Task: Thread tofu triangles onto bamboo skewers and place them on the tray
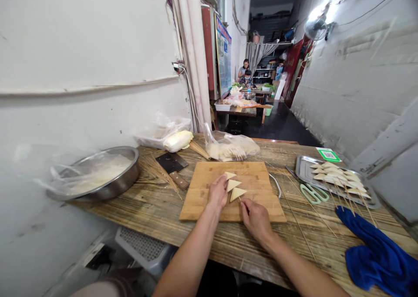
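Note:
Three pale triangular slices (234,185) lie in a row on a wooden cutting board (202,199). My left hand (218,192) rests on the board with its fingers pressed against the left side of the slices. My right hand (256,218) is pinched on a thin bamboo skewer (241,200) whose tip meets the nearest slice (237,194).
A cleaver (173,166) and loose skewers (153,168) lie left of the board, beside a steel bowl (107,181) covered in plastic. A bag of slices (230,148) sits behind. To the right are green scissors (313,193), a tray (302,168) of skewered pieces and a blue cloth (375,253). Two people sit far back.

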### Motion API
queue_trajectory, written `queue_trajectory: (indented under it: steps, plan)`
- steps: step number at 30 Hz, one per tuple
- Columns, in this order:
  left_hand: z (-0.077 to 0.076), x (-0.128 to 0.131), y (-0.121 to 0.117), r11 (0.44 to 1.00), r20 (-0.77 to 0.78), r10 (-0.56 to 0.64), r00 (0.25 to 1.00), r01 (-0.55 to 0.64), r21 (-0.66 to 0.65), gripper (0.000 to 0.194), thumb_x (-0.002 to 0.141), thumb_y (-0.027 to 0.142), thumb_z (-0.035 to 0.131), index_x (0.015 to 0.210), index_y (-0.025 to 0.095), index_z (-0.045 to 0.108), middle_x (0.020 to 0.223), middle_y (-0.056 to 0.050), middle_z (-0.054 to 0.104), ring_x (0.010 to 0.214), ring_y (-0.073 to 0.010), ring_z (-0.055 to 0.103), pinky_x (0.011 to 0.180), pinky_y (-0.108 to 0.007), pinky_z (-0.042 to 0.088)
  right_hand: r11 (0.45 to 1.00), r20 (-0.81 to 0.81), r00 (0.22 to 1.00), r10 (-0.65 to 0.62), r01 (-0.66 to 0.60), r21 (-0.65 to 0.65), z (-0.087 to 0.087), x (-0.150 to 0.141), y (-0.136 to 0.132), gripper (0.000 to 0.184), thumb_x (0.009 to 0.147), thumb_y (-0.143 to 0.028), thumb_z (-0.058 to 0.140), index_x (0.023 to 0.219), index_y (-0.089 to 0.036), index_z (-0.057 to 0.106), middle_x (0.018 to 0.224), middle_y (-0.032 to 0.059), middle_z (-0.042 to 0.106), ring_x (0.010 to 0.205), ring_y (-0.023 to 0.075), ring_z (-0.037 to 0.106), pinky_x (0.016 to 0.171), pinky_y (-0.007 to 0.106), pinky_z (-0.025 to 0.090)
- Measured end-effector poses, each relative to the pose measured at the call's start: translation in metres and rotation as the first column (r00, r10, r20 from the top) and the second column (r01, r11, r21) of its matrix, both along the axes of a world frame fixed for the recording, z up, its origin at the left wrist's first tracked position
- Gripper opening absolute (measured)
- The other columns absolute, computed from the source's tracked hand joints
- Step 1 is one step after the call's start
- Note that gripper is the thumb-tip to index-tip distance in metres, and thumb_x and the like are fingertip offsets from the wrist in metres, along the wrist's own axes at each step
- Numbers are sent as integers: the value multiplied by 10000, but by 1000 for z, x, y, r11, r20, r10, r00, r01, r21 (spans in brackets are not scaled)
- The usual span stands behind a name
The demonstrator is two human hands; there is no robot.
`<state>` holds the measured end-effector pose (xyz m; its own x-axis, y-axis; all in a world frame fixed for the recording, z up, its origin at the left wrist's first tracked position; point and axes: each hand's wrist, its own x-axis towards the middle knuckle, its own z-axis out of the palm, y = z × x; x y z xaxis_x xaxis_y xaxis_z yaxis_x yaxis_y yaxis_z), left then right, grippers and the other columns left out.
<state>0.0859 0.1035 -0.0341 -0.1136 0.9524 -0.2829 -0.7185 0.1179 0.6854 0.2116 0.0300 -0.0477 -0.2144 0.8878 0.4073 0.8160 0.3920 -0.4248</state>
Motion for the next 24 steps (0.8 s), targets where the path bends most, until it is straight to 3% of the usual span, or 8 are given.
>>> queue_trajectory:
  steps: [4,9,14,24]
  plan:
    - [3,-1,-2,999,2,-30,1000,30,-32,112,808,166,521,802,102,613,733,-85,691,611,-147,646,585,-243,517,1000,-4,1000,-7,7,14,-2,0,1,316,878,-242,334,861,-168,640,678,53,687,602,159,642,567,207,404]
    - [9,-4,-5,986,100,-163,981,164,2,320,826,388,492,858,99,625,816,-113,689,680,-171,651,626,-273,527,998,-63,998,-19,23,61,-5,0,4,325,884,-257,330,883,-154,639,690,68,688,609,162,640,586,216,429]
    - [8,4,-11,981,24,-192,981,191,20,148,777,206,589,867,97,633,774,-86,684,665,-151,644,608,-245,518,997,-152,988,-10,21,70,-7,0,6,314,883,-245,336,893,-140,632,716,76,686,638,161,641,629,225,456]
    - [7,10,-11,985,-18,-171,985,171,-27,114,738,163,628,824,90,637,763,-95,681,679,-165,650,596,-245,512,997,-152,988,19,-8,73,-5,0,5,287,880,-242,353,858,-150,624,692,63,677,610,155,633,605,219,450]
